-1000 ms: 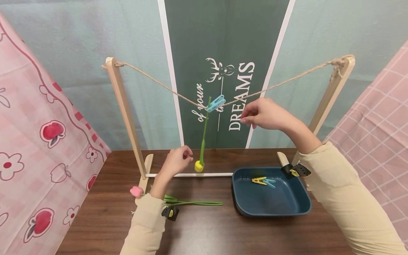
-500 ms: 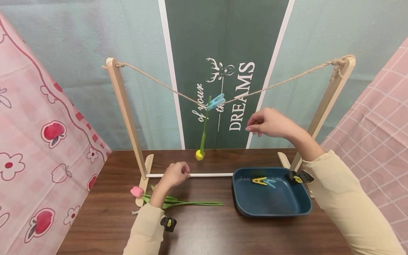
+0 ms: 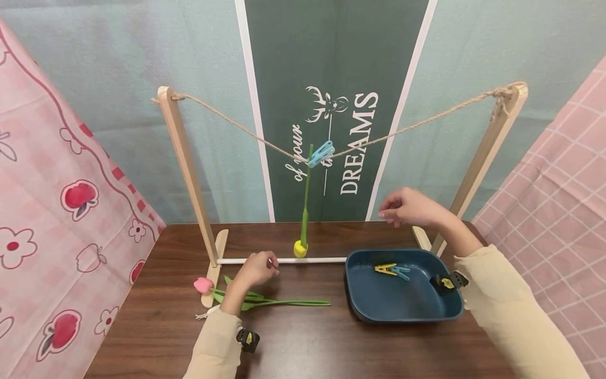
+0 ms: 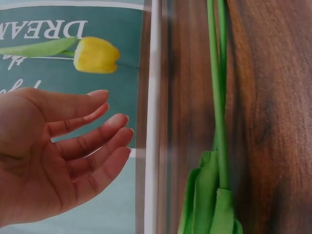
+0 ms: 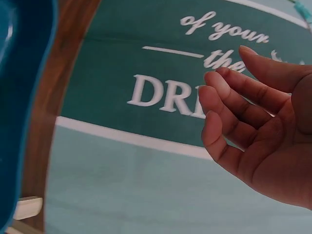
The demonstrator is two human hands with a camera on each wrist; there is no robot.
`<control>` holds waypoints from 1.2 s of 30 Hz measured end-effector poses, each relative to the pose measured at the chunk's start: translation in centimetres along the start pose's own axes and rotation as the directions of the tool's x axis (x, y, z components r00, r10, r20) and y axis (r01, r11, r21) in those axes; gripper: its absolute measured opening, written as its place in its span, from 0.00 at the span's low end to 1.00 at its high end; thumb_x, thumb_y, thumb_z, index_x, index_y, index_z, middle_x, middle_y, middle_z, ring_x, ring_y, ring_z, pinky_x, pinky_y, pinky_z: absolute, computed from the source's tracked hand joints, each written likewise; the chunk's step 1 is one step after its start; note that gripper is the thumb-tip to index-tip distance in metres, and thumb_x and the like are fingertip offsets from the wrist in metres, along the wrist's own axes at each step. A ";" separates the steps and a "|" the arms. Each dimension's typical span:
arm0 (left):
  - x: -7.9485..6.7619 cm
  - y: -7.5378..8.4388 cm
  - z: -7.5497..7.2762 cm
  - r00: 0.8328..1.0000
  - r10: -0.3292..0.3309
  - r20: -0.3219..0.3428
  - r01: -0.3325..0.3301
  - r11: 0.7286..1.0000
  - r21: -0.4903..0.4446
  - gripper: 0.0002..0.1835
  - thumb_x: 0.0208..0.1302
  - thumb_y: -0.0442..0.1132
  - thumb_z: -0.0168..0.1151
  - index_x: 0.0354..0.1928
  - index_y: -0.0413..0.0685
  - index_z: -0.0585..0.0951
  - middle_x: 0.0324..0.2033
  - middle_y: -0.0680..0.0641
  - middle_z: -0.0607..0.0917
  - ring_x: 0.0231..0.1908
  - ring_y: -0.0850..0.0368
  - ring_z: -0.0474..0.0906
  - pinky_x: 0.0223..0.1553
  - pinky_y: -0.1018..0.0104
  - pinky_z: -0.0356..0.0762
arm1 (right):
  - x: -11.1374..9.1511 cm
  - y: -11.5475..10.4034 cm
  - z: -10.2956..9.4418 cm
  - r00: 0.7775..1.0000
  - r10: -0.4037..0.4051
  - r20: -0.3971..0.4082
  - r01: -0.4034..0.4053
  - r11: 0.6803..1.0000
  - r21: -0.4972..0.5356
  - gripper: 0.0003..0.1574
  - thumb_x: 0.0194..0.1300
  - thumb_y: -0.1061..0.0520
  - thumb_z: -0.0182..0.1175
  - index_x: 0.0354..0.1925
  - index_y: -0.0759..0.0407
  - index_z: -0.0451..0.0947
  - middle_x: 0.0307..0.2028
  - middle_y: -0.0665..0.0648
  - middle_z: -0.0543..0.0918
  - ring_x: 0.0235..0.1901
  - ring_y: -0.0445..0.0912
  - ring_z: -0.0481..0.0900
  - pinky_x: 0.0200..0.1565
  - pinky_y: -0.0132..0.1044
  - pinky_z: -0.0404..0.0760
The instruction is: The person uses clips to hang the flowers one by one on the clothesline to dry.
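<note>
A yellow tulip (image 3: 300, 248) hangs head down from a sagging rope (image 3: 236, 125), its stem pinched by a light blue clothespin (image 3: 322, 153). My left hand (image 3: 258, 269) hovers over the table, fingers loosely bent and holding nothing; in the left wrist view the yellow bloom shows just beyond its thumb. Below that hand lie tulips on the table, with one pink bloom (image 3: 203, 285) and green stems (image 3: 298, 302). My right hand (image 3: 411, 207) floats above the back of a blue basin (image 3: 356, 311), its fingers relaxed and bare. Inside the basin are a yellow clothespin (image 3: 384, 269) and a blue clothespin (image 3: 401, 272).
Two wooden posts (image 3: 187, 173) hold up the rope, and a white rod (image 3: 322, 260) runs low between them. Pink patterned cloth (image 3: 71, 237) hangs at the left, pink checked cloth (image 3: 544, 173) at the right. A green printed cloth (image 3: 293, 58) covers the back.
Both hands have moved down, away from the rope; the right one also shifted right. The hanging tulip bobbed up and then down again, swinging slightly right.
</note>
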State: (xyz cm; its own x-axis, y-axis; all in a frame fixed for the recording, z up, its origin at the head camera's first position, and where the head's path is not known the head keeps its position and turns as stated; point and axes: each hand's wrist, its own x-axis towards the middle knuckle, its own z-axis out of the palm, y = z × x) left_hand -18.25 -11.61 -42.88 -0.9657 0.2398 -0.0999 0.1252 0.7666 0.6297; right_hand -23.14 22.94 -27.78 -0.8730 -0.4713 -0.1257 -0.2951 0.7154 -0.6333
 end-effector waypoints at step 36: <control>-0.9 -1.1 0.4 0.998 -0.016 0.059 0.015 0.999 0.029 0.06 0.49 0.31 0.66 0.27 0.43 0.77 0.21 0.53 0.77 0.25 0.59 0.70 0.29 0.64 0.69 | -1.3 13.4 6.9 0.972 0.149 0.182 -0.190 0.953 0.236 0.12 0.59 0.71 0.49 0.40 0.79 0.73 0.38 0.71 0.79 0.34 0.59 0.80 0.34 0.49 0.78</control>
State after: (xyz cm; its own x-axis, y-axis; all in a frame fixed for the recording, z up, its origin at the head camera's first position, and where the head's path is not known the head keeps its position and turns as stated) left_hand -17.44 -12.40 -43.79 -0.9525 0.2620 -0.1554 0.1177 0.7869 0.6057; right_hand -23.32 29.62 -41.36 -0.8217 -0.4457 -0.3553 -0.0241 0.6499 -0.7596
